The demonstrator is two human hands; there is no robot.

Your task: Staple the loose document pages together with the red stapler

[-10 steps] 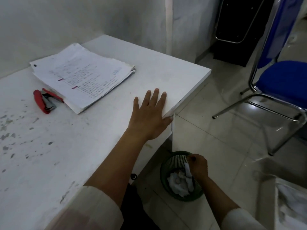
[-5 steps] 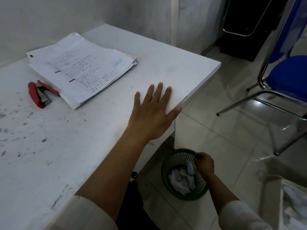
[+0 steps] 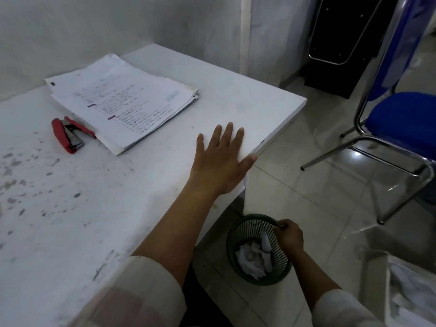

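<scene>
Head view: left hand (image 3: 220, 161) flat, open on white table (image 3: 70, 220); right hand (image 3: 289, 236) pinching green mesh wastebasket's (image 3: 238, 234) rim. Floppy white paper stack (image 3: 122, 102) beside hinged red stapler (image 3: 68, 135) — square it, grip near a corner.

Dim, flat, greyish indoor light; no hard shadows on the table (image 3: 70, 220); bright glare patch on the glossy floor tiles (image 3: 356, 155) under the blue chair (image 3: 401, 123); wide-angle bending at frame edges; sleeves at bottom soft, slightly blurred; page text unreadable.
</scene>
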